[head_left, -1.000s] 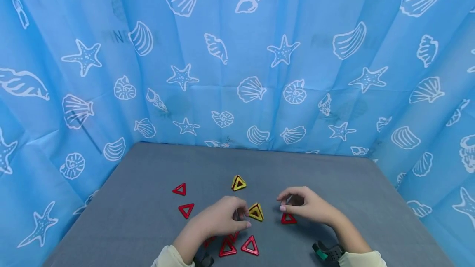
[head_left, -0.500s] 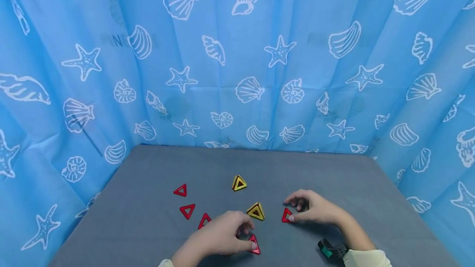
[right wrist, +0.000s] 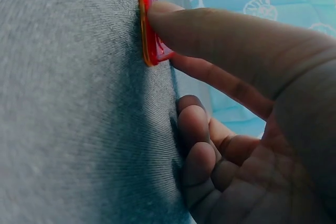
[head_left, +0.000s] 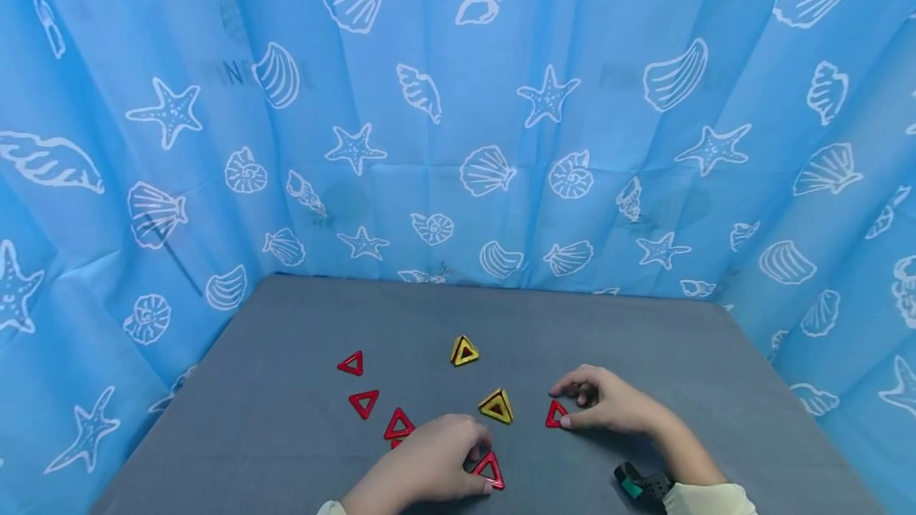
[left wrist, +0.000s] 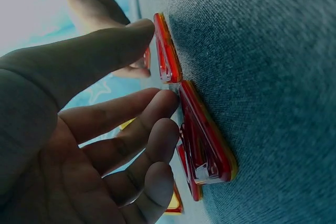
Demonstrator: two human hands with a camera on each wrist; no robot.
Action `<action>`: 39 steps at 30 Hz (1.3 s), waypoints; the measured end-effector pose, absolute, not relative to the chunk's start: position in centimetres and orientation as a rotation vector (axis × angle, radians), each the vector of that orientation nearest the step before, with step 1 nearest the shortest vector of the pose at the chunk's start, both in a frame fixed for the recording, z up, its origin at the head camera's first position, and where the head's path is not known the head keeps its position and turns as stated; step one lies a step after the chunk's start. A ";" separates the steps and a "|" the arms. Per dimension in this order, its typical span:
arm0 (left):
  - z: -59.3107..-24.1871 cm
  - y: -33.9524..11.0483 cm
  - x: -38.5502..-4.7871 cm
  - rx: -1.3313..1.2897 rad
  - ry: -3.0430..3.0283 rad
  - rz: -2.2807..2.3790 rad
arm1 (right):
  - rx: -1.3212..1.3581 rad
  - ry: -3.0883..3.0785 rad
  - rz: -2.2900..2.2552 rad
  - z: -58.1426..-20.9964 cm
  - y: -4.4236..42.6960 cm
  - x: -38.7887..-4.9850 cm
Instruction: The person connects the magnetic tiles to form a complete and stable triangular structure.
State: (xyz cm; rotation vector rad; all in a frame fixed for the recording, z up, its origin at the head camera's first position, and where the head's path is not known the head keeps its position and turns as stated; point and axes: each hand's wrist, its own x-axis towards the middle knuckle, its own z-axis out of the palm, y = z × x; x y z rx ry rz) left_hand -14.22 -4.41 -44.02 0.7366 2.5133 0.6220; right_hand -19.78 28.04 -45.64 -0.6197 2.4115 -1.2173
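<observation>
Shell-print curtain (head_left: 458, 118) behind a grey table (head_left: 644, 340): left hand (head_left: 438, 459) touches the near triangle (head_left: 498, 473) by thumb, right hand (head_left: 607, 402) likewise the right triangle (head_left: 551, 415), both loosely curved, no firm grip evident. To slide either red piece well, I'd judge, press lightly, hold it flat and clear of the yellow triangle (head_left: 506, 408) between the hands. One red piece (head_left: 396, 443) mostly hidden by left hand from overhead; undersides unseen, left sleeve cut off.

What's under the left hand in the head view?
A bit of red triangle peeks out beside the left hand; whatever else lies beneath is covered there.
</observation>
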 end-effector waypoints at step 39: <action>-44.4 -4.4 -14.4 0.739 2.569 0.574 | -0.665 2.373 -1.141 -44.8 26.2 -19.2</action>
